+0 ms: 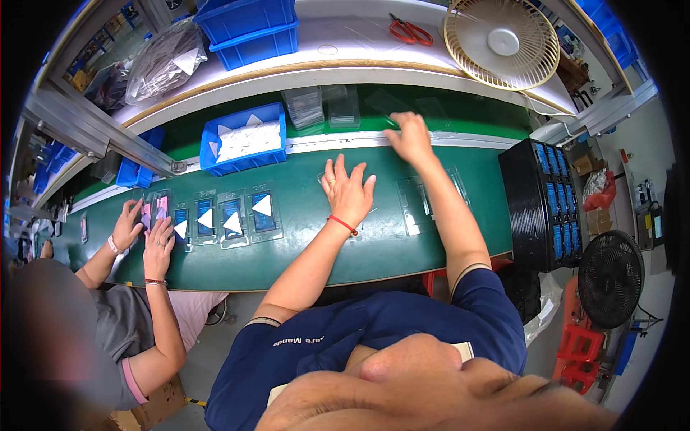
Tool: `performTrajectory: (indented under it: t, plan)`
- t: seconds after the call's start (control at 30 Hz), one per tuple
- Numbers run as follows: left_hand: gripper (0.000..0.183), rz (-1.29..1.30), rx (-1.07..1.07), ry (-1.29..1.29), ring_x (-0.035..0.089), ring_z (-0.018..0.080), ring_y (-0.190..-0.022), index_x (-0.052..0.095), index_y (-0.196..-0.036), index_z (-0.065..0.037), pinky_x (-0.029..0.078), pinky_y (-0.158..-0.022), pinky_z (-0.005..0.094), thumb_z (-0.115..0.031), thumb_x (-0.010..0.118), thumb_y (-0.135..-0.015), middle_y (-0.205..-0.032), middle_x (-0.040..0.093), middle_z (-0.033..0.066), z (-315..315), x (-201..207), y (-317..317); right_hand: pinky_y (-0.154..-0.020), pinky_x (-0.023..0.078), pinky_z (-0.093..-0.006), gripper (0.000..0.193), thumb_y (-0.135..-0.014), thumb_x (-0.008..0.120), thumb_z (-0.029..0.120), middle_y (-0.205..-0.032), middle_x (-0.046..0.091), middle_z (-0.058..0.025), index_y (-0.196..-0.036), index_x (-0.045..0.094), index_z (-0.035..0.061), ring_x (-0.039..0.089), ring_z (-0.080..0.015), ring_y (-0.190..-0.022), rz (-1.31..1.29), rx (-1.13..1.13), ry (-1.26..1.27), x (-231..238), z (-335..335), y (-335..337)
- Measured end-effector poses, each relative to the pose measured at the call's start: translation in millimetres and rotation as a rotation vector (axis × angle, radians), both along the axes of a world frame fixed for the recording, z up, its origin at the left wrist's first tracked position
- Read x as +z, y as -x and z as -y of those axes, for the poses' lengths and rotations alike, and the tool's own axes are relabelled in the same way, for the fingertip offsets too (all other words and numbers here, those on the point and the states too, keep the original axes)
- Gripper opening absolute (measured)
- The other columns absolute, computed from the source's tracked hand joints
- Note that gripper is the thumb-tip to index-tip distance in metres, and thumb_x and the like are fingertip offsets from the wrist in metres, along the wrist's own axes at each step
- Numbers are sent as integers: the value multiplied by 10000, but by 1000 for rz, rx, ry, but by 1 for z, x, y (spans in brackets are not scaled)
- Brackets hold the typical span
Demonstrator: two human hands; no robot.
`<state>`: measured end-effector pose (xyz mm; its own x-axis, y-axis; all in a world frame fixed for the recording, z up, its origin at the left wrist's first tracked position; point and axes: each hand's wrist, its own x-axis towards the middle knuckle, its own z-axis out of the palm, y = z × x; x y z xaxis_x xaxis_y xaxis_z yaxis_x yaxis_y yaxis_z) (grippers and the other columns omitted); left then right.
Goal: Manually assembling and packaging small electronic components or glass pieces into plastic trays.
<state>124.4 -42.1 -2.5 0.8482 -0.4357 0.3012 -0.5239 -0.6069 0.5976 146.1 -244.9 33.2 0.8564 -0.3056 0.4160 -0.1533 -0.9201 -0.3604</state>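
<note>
My left hand [347, 190] lies on the green table with its fingers spread. Under it the edges of a clear plastic piece show, mostly hidden by the hand. My right hand [412, 136] is stretched out farther back, above the pale rail along the table. Its thumb and forefinger look apart, with some motion blur. Faint clear plastic sheets [433, 115] lie by its fingertips; no held thing can be made out. Beneath my right forearm rest clear plastic trays [413, 208]. Stacks of clear trays [303, 108] stand behind my left hand.
Phone-like blue panels with white triangles [232, 219] lie in clear trays at left, beside a co-worker's hands [158, 248]. A blue bin [244, 161] holds white pieces. Black racks [543, 205] stand right. The shelf carries red-handled cutters [410, 31] and a fan [502, 43].
</note>
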Motion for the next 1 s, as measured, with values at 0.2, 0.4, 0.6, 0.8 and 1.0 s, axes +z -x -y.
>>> performTrajectory:
  t: [0.2,0.4,0.6,0.8,1.0]
  plan:
    - [380,22,-44,-97,276,432,-1321,643,-1157,-113,201,-1089,524,-287,681,-821,-1392,390,239,-5,3,7,-974,386,-455,622,-648,771,328,-1189,609,-173,-1205,607,105,557,-338,-1112,-210,-50,65,-14,47,-51]
    - [399,94,-143,-142,318,425,-1307,639,-1153,-90,237,-1085,516,-266,705,-801,-1381,403,241,-6,-6,11,-889,404,-440,582,-596,770,292,-1026,591,-122,-1142,628,146,552,-320,-1006,56,-110,228,10,44,11]
    - [403,142,-248,-107,350,423,-1309,631,-1155,-79,251,-1086,568,-242,715,-796,-1351,437,231,1,2,18,-919,431,-459,569,-643,764,283,-1135,569,-157,-1168,623,116,541,-350,-1064,0,-599,128,-17,121,181]
    - [403,194,-293,-89,371,397,-1301,640,-1144,-77,270,-1083,554,-277,714,-802,-1331,468,210,2,-1,27,-969,415,-442,493,-737,762,357,-1229,549,-220,-1134,669,80,506,-380,-1135,-138,-480,-110,-34,78,207]
    - [409,226,-305,23,411,390,-1273,628,-1143,-56,306,-1060,541,-280,709,-811,-1298,504,197,6,10,30,-1006,402,-443,525,-730,757,419,-1262,549,-225,-1115,675,72,502,-369,-1184,-48,-363,-35,5,88,140]
